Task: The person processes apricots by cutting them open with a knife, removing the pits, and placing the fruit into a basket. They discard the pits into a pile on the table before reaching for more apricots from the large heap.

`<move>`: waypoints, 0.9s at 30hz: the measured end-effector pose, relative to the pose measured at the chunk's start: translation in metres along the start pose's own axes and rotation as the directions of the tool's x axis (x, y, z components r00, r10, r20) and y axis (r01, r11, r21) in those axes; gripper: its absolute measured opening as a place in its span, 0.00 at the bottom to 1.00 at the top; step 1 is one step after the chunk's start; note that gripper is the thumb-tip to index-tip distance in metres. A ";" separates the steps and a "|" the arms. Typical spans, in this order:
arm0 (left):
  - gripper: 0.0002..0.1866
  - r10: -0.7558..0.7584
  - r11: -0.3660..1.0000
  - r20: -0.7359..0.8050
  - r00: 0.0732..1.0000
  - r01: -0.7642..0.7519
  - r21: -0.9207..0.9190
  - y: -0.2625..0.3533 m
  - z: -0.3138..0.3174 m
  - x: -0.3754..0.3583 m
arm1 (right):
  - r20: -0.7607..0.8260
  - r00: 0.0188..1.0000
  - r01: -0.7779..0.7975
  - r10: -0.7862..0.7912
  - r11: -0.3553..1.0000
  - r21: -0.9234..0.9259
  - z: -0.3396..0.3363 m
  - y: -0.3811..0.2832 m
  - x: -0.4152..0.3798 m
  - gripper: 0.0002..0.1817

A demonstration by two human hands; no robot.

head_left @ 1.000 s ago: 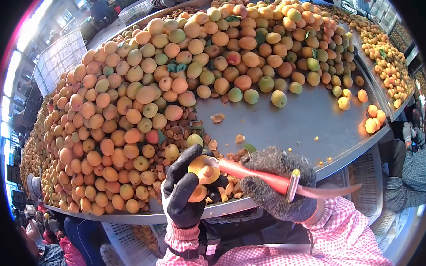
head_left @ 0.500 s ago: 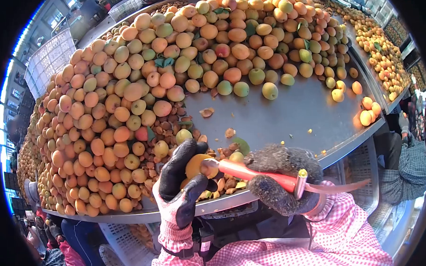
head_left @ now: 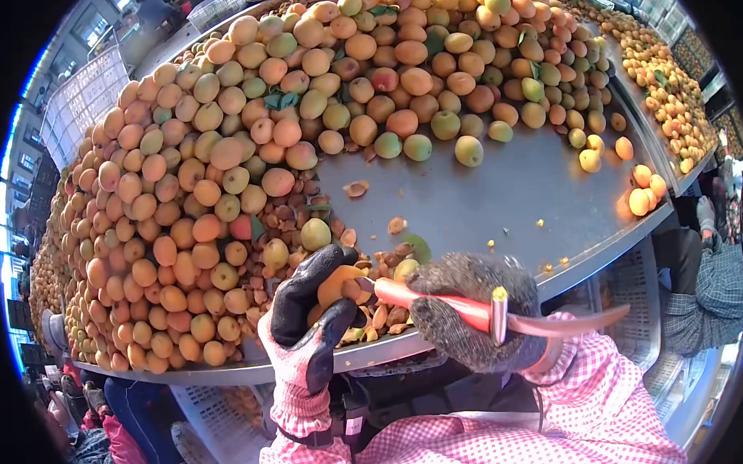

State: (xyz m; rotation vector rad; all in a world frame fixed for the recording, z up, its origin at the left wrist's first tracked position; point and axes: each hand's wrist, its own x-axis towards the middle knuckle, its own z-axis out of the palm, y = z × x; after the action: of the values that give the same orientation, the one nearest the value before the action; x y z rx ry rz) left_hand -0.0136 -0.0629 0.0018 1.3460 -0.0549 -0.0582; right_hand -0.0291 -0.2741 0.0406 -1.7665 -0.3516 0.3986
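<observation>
Since 0.5 s earlier, the right hand (head_left: pixel 481 279) had shifted left, carrying the red-handled tool (head_left: pixel 402 294) with it. The left hand (head_left: pixel 299 310) cradled a yellow-orange fruit (head_left: pixel 336 284) between thumb and fingers, near the front edge of the metal table (head_left: pixel 460 204). The right fist wrapped the handle; whether the tip touched the fruit was unclear. Good control seemed to call for 2 steady wrists, left fingertips clear of the tip, and the curved blade (head_left: pixel 573 325) kept off the checked sleeve (head_left: pixel 589 380).
</observation>
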 end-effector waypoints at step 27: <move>0.23 -0.184 0.983 -0.081 0.980 0.181 -0.041 0.005 0.003 0.013 | -0.144 0.934 -0.032 0.327 0.479 0.877 0.010 0.024 0.057 0.12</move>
State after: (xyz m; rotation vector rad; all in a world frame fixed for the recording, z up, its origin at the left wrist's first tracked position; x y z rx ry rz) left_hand -0.0005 -0.0662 0.0071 1.3162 0.1411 -0.1560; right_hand 0.0173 -0.2456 0.0105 -0.8013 0.2632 0.3587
